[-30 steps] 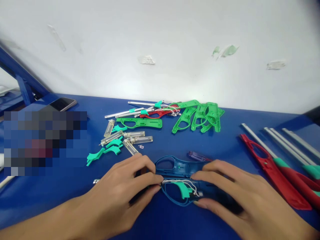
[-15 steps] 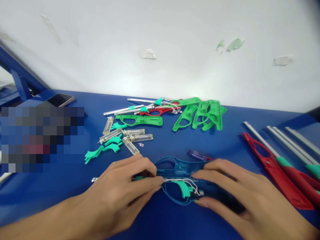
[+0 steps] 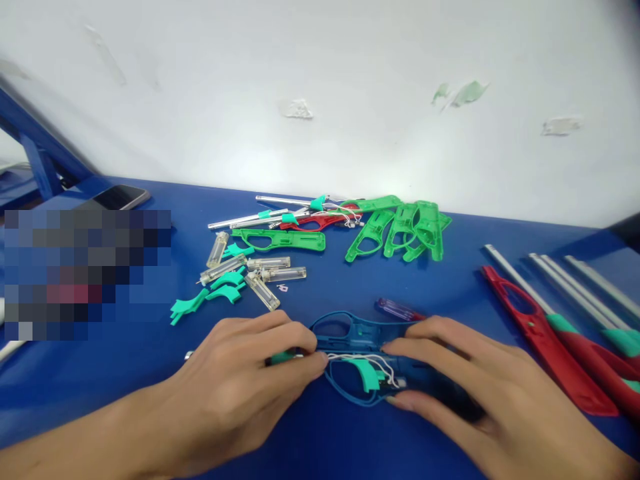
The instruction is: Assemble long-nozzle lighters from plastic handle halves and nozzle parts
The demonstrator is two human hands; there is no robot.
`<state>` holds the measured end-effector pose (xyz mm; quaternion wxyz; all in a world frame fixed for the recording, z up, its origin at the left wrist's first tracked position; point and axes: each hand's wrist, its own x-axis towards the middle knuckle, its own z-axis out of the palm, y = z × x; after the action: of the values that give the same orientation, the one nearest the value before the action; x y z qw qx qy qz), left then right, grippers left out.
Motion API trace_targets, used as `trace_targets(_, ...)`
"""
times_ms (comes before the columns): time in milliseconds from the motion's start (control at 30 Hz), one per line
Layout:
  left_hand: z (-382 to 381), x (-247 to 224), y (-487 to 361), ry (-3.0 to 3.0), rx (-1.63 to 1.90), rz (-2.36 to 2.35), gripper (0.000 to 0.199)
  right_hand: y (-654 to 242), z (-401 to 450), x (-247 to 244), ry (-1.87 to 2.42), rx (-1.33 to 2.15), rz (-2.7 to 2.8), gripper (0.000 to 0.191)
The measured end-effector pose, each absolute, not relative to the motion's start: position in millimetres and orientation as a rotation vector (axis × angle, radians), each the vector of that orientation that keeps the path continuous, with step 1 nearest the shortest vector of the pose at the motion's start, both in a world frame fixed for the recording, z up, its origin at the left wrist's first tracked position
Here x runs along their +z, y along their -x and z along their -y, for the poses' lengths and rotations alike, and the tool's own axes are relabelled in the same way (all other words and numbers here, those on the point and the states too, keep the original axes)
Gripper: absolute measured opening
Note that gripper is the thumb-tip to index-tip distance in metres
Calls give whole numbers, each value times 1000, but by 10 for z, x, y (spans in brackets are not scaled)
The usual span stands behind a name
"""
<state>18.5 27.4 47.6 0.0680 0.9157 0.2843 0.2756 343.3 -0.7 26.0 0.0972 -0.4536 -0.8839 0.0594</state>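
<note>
Two blue plastic handle halves lie side by side on the table, the upper half point(image 3: 353, 330) behind the lower half point(image 3: 350, 398). In the lower one sit a teal trigger piece point(image 3: 367, 375) and white wires point(image 3: 383, 363). My left hand point(image 3: 235, 380) pinches the left end of this lower half, where the wires meet a rod mostly hidden by the fingers. My right hand point(image 3: 465, 373) grips the right part of the lower half between thumb and fingers. A purple transparent piece point(image 3: 397, 310) lies just behind my right hand.
Clear cartridges point(image 3: 263, 291) and teal triggers point(image 3: 225, 293) lie at centre left. Farther back are green handle halves point(image 3: 370, 235) and metal rods point(image 3: 247, 219). Red handles point(image 3: 550, 347) with rods lie at the right. A phone point(image 3: 120, 197) and a blurred patch are at the left.
My left fingers have shifted very slightly at the left end of the blue half. My right hand keeps its hold, and the parts on the table stay in place.
</note>
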Motion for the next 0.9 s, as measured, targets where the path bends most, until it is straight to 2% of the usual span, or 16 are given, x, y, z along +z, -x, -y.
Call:
trace_targets(233, -259, 481, -218, -2567, 802, -919, 30, -3440, 7, 250, 1331, 133, 2608, 34)
trace_targets(900, -258, 458, -237, -2394, 782, -901, 23, -3412, 3, 265, 1351, 127, 2626, 33)
